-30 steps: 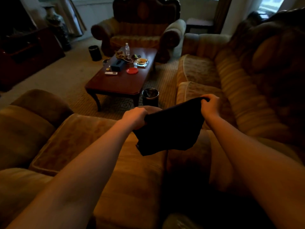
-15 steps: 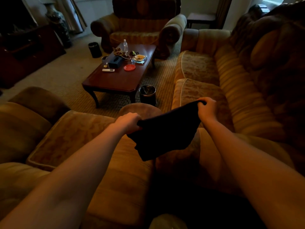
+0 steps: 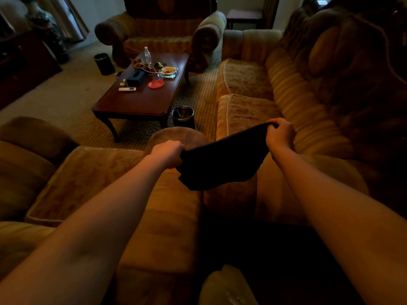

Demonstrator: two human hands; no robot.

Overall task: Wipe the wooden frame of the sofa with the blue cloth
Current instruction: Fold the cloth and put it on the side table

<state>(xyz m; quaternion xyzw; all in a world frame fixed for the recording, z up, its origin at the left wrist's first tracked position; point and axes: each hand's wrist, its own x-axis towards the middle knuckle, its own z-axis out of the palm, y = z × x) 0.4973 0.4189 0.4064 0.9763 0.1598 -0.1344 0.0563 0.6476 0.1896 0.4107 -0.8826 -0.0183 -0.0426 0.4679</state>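
— Above the armchair's arm, between both hands, hangs the cloth [image 3: 222,164], which reads dark, almost black, in this light. What could go wrong from here?

— My guess: the wiping lands on upholstery. The sofa [image 3: 259,111] shows mostly fabric; its wooden frame sits up along the dark back on the right, hard to make out. Stretched between two corners, the cloth gives no firm pad either, so it may slip on the first stroke.

— And the hands?

— Both arms reach forward. The left hand [image 3: 168,154] has its fingers curled round the cloth's near corner; the right hand [image 3: 280,134], higher and further out, pinches the opposite corner.
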